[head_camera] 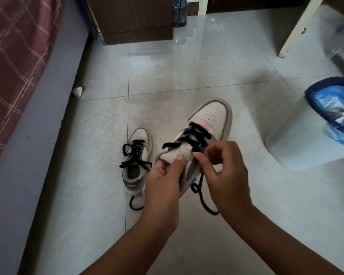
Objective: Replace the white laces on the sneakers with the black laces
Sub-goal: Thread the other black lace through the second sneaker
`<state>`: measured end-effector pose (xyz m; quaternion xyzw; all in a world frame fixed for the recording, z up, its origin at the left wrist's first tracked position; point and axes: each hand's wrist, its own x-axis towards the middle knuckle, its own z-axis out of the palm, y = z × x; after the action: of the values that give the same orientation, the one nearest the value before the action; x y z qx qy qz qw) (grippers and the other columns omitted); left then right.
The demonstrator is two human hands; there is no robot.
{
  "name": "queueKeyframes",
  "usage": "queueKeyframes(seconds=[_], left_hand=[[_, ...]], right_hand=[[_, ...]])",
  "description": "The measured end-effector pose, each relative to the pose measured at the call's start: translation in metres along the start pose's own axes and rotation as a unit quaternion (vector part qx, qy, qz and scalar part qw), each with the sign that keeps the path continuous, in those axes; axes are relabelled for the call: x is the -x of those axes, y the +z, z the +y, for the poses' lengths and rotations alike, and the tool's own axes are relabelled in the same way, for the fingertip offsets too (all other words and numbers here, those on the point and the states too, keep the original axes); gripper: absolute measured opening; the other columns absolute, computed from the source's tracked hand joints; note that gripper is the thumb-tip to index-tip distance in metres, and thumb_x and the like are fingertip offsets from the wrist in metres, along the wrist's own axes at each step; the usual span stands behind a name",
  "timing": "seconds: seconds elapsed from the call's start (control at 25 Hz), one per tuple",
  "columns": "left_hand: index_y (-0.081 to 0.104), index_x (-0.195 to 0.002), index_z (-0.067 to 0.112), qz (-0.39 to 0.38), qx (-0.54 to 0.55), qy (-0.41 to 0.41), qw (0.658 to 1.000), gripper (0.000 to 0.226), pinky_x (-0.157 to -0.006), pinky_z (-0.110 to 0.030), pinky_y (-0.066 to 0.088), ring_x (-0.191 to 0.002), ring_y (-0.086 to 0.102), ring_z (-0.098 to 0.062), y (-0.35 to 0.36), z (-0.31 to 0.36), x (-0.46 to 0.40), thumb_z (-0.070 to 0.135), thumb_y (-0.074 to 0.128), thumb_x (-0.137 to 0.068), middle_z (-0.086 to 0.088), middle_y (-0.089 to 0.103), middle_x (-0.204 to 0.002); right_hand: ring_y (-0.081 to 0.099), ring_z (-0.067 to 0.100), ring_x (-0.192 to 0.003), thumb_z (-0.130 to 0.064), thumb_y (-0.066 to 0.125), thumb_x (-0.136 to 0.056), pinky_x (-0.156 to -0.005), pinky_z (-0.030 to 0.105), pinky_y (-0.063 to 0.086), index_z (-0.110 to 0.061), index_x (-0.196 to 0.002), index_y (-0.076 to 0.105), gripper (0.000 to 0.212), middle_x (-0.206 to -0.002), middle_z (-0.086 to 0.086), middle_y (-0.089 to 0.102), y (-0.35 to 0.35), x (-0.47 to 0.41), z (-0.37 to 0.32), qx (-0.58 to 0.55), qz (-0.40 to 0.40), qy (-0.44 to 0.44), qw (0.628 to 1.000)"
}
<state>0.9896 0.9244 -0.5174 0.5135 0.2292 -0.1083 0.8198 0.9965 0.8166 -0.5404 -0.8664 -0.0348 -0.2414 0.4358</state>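
Holding the sneaker (pixel 204 139) up off the tiled floor (pixel 167 76), I have my left hand (pixel 163 183) curled round its collar with the thumb pressed on the tongue (pixel 177 155), while my right hand (pixel 224 171) pinches near the top eyelets at about 3 o'clock from the tongue; whether it actually has the black lace (pixel 195 135) between its fingertips I cannot tell. The shoe should be light and fairly stiff in the sole, soft at the tongue and collar, so the heel collar is the sound place to hold. The lace is limp and thin; I judge its loose end (pixel 204 203), dangling at 6 o'clock, best taken near the tip. The second sneaker (pixel 136 161), already black-laced, sits on the floor at 9 o'clock. A lined waste bin (pixel 332 108) stands at 3 o'clock, a bed (pixel 14 56) at 10 o'clock, a wooden cabinet (pixel 131 18) at 12. Nothing blocks the hands.
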Motion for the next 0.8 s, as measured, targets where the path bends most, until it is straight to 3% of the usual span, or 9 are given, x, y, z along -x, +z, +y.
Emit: queueKeyframes(seconds=[0.12, 0.2, 0.28, 0.4, 0.52, 0.68, 0.8], left_hand=[[0.069, -0.095, 0.015, 0.009, 0.066, -0.044, 0.997, 0.016, -0.066, -0.028, 0.058, -0.079, 0.072, -0.015, 0.003, 0.005, 0.0, 0.018, 0.054, -0.092, -0.006, 0.075, -0.089], [0.068, -0.096, 0.009, 0.021, 0.106, -0.067, 0.992, 0.017, -0.054, -0.022, 0.055, -0.073, 0.072, -0.015, 0.004, 0.01, -0.001, 0.018, 0.054, -0.092, -0.008, 0.075, -0.085], [0.066, -0.098, 0.006, 0.037, 0.119, -0.073, 0.989, 0.017, -0.052, -0.021, 0.054, -0.072, 0.072, -0.016, 0.002, 0.013, -0.003, 0.018, 0.055, -0.092, -0.009, 0.075, -0.084], [0.066, -0.103, 0.011, 0.039, 0.097, -0.056, 0.993, 0.017, -0.062, -0.027, 0.057, -0.08, 0.072, -0.016, 0.0, 0.011, -0.002, 0.019, 0.055, -0.093, -0.007, 0.075, -0.091], [0.065, -0.106, 0.019, 0.031, 0.041, 0.006, 0.999, 0.018, -0.08, -0.03, 0.057, -0.094, 0.07, -0.015, 0.0, 0.007, 0.001, 0.014, 0.055, -0.092, -0.001, 0.074, -0.1], [0.065, -0.109, 0.017, 0.013, 0.02, 0.079, 0.997, 0.022, -0.071, -0.016, 0.055, -0.093, 0.07, -0.012, 0.004, 0.005, 0.006, 0.009, 0.054, -0.092, 0.0, 0.074, -0.1], [0.068, -0.102, 0.022, 0.006, -0.012, 0.118, 0.993, 0.021, -0.066, -0.011, 0.051, -0.092, 0.07, -0.01, 0.003, 0.002, 0.009, 0.009, 0.054, -0.092, 0.002, 0.074, -0.098]], right_hand=[[0.06, 0.023, -0.066, -0.025, 0.053, -0.093, -0.058, 0.034, 0.053, 0.001, -0.085, 0.065, 0.03, -0.076, 0.011, 0.064, 0.003, 0.004, 0.007, 0.087, 0.01, -0.103, 0.991], [0.066, 0.027, -0.07, -0.023, 0.045, -0.099, -0.066, 0.034, 0.057, 0.005, -0.087, 0.069, 0.039, -0.08, 0.016, 0.069, 0.005, 0.008, 0.011, 0.147, 0.019, -0.182, 0.972], [0.069, 0.028, -0.075, -0.023, 0.039, -0.101, -0.071, 0.032, 0.055, 0.008, -0.089, 0.07, 0.045, -0.085, 0.019, 0.071, 0.006, 0.009, 0.013, 0.165, 0.01, -0.217, 0.962], [0.066, 0.024, -0.079, -0.015, 0.049, -0.095, -0.074, 0.032, 0.052, 0.006, -0.094, 0.069, 0.028, -0.086, 0.015, 0.069, -0.001, 0.004, 0.008, 0.111, 0.011, -0.164, 0.98], [0.058, 0.005, -0.084, -0.009, 0.055, -0.09, -0.078, 0.015, 0.047, -0.004, -0.1, 0.065, 0.015, -0.089, 0.004, 0.065, -0.014, -0.013, -0.006, -0.05, 0.037, -0.059, 0.996], [0.056, -0.002, -0.083, -0.004, 0.065, -0.085, -0.079, 0.006, 0.043, -0.007, -0.103, 0.068, 0.019, -0.088, -0.003, 0.064, -0.021, -0.025, -0.017, -0.054, -0.051, -0.043, 0.996], [0.055, -0.009, -0.081, -0.008, 0.07, -0.082, -0.07, -0.001, 0.039, -0.017, -0.095, 0.062, 0.018, -0.078, -0.01, 0.063, -0.024, -0.026, -0.019, -0.034, -0.13, 0.025, 0.991]])
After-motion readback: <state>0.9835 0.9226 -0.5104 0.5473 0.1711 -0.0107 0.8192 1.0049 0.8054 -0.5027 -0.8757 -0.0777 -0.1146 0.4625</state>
